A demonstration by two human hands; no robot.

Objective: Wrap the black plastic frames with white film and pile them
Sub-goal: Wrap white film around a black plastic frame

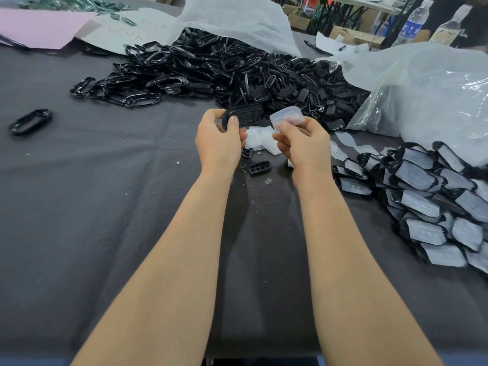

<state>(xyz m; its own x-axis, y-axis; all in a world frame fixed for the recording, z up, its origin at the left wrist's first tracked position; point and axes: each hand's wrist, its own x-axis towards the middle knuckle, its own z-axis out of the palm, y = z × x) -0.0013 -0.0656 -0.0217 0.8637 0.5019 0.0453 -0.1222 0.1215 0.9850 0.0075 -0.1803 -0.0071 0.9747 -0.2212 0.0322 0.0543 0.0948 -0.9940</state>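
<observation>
Centrally, left hand (219,138) gripping black frame (244,116), right hand (301,143) pinching white film piece (286,118), wrapped pile (433,202) rightward.

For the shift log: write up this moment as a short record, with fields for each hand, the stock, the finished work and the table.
left hand: grips a black frame
right hand: pinches a film, not yet on the frame
stock: heap of bare frames, far side, partly under a bag
finished: pile of wrapped frames, at the right
spare films: on the cloth, below the hands
stray frame: alone, far left
</observation>
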